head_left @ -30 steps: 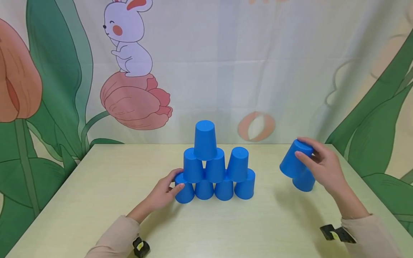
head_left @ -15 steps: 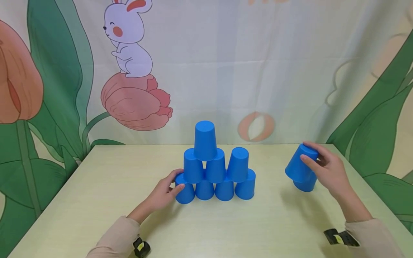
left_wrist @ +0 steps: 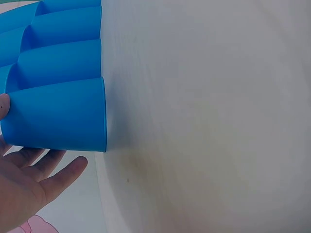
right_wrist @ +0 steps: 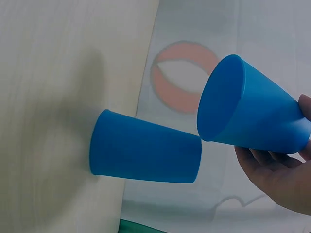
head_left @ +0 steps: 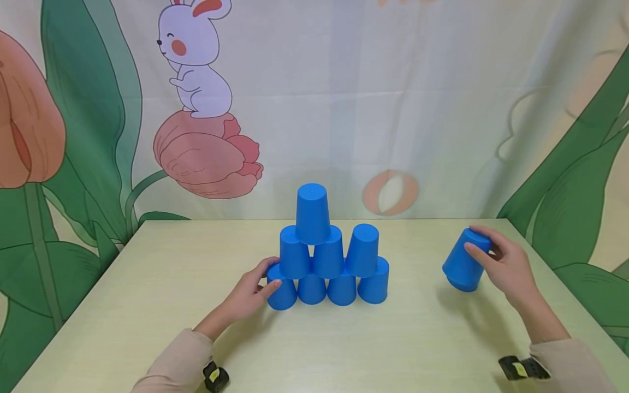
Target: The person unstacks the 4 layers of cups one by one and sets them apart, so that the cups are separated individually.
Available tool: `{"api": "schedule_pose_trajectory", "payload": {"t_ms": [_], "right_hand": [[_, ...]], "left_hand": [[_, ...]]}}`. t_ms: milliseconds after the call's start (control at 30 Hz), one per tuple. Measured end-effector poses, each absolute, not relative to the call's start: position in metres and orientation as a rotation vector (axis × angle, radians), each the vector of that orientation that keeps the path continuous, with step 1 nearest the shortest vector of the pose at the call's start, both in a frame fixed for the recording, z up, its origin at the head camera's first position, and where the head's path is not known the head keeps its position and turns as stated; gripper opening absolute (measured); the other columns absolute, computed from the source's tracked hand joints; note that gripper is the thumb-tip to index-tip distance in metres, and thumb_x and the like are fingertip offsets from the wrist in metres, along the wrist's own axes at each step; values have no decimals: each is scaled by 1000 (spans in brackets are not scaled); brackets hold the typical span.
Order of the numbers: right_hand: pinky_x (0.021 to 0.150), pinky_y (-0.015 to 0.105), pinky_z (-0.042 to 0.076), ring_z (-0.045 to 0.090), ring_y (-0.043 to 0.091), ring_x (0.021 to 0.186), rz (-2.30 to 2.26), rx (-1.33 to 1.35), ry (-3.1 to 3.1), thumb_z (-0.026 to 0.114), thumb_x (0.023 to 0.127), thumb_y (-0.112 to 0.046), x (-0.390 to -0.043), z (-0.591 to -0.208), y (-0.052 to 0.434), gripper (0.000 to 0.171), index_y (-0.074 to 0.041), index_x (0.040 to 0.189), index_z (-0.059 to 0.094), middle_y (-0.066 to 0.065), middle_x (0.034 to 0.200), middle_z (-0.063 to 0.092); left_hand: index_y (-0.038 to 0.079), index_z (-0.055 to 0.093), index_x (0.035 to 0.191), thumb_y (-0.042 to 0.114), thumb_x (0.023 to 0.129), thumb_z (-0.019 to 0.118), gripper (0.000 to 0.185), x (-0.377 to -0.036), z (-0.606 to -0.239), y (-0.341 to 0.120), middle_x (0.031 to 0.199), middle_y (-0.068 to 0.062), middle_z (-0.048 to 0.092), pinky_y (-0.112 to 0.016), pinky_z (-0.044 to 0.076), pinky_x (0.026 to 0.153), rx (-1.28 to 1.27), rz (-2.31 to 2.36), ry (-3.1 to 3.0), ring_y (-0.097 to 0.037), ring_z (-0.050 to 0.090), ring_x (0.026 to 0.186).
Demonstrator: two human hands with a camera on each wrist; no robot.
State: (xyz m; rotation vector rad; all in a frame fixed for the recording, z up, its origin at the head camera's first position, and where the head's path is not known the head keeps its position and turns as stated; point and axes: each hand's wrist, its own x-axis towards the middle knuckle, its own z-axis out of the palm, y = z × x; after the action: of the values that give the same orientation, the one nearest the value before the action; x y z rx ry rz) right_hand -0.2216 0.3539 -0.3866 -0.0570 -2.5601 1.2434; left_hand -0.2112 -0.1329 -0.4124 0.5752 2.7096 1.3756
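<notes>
The right hand [head_left: 506, 267] grips a blue cup [head_left: 464, 256] near its closed end, fingers curled round it, mouth tilted down and toward the stack. It is off the table, right over a second cup [right_wrist: 146, 154] that stands upside down at the right end of the table [head_left: 172, 284]; in the head view that one shows only as a sliver under the held cup, so how close the two are is hard to judge. The left hand [head_left: 248, 295] rests against the end cup [head_left: 282, 288] of the stack's bottom row, thumb and fingers lightly round it, more a steadying hold than a firm grip.

The stack [head_left: 326, 251] sits mid-table: four cups below, three above, one on top [head_left: 312, 213] over the left pair of the middle row. To do this well, I judge the held cup should be levelled before it goes onto anything, carried in high and set down gently with a light release, since each upper cup bridges two rims. The left hand should stay quiet; a nudge there would shift the whole base.

A printed curtain [head_left: 196, 82] with a rabbit and flowers hangs behind. Between the held cup and the stack lies bare table; only the standing cup beneath is close enough to be knocked.
</notes>
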Motion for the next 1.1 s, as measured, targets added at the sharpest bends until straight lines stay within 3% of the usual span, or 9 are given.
{"api": "schedule_pose_trajectory", "payload": {"t_ms": [233, 400, 533, 767, 933, 1033, 1100], "right_hand": [[86, 62, 37, 36, 47, 120, 1230, -52, -2575, 55, 88, -44, -253, -438, 400, 57, -30, 140, 36, 17, 142, 32], [83, 62, 40, 40, 42, 118, 1132, -103, -2568, 52, 86, -52, -271, -474, 423, 55, -41, 137, 34, 11, 142, 35], [82, 62, 41, 38, 45, 119, 1218, -162, -2598, 53, 86, -50, -246, -437, 395, 58, -31, 139, 37, 16, 141, 34], [86, 67, 33, 31, 56, 117, 1279, -118, -2631, 49, 92, -42, -198, -372, 340, 65, -2, 140, 31, 35, 137, 27], [87, 66, 33, 29, 56, 119, 1260, -121, -2635, 49, 93, -39, -199, -375, 340, 63, -2, 140, 31, 34, 137, 27], [81, 66, 37, 30, 52, 121, 1211, -165, -2637, 50, 90, -46, -207, -391, 350, 62, -14, 141, 34, 30, 138, 29], [81, 66, 37, 28, 52, 123, 1210, -187, -2637, 51, 88, -48, -209, -396, 353, 64, -16, 141, 34, 29, 140, 27]], "left_hand": [[6, 32, 137, 21, 93, 53, 52, -211, -413, -133, 133, -18, 44, -49, 45, 87, 568, 1373, 2714, -38, 45, 118], [6, 33, 137, 21, 93, 53, 51, -212, -414, -133, 132, -18, 45, -48, 46, 87, 573, 1382, 2711, -37, 46, 117], [6, 33, 137, 20, 93, 53, 50, -212, -414, -133, 132, -18, 45, -48, 46, 86, 578, 1388, 2710, -37, 46, 117], [6, 33, 137, 20, 93, 53, 50, -212, -414, -133, 132, -18, 45, -48, 46, 86, 575, 1392, 2714, -37, 46, 117], [6, 33, 137, 20, 93, 53, 50, -212, -415, -133, 132, -18, 45, -49, 46, 86, 573, 1393, 2714, -37, 46, 117], [6, 33, 137, 20, 93, 53, 50, -212, -415, -133, 132, -18, 45, -49, 46, 86, 574, 1393, 2714, -37, 46, 117], [6, 33, 137, 20, 93, 53, 50, -213, -416, -133, 132, -18, 45, -49, 46, 86, 576, 1392, 2713, -37, 46, 117]]}}
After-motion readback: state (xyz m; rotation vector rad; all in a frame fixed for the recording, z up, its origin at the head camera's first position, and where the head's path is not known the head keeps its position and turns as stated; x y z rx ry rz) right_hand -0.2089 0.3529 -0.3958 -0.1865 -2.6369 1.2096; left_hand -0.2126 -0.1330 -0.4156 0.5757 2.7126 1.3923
